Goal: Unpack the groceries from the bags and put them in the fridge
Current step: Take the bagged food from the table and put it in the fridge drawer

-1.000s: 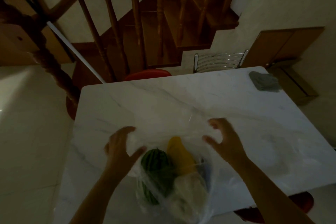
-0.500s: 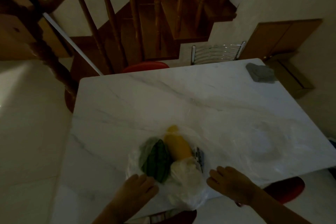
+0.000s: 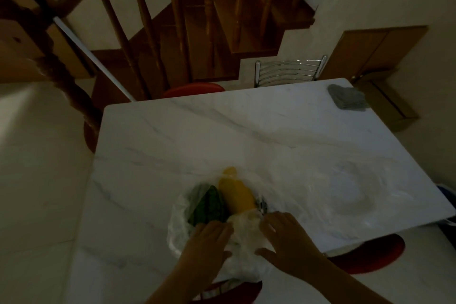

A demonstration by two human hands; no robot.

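Groceries in clear plastic bag [image 3: 177,227] at near edge of white marble surface [image 3: 222,136], bag mouth facing away. Inside: yellow bottle [image 3: 237,195] lying down, cap pointing to far side; striped green melon [image 3: 209,207] touching bottle's left; smaller white bag [image 3: 246,234] bunched at near end; something dark just right of bottle, too dim to tell. Left hand [image 3: 207,242] flat on bag beside melon, fingers [image 3: 217,227] straight and pressed together, thumb out toward white bag. Right hand [image 3: 288,239] palm-down on bag's right side, fingers [image 3: 274,219] slightly spread, relaxed, not pinching; thumb resting on plastic. 2nd clear bag [image 3: 352,187] lying flat, well apart to right. Grey cloth [image 3: 348,100] at far right corner. Chrome chair back [image 3: 288,71] & red stool [image 3: 195,87] at far side; another red stool [image 3: 370,254] near right edge. Wooden stairs [image 3: 222,20] beyond.
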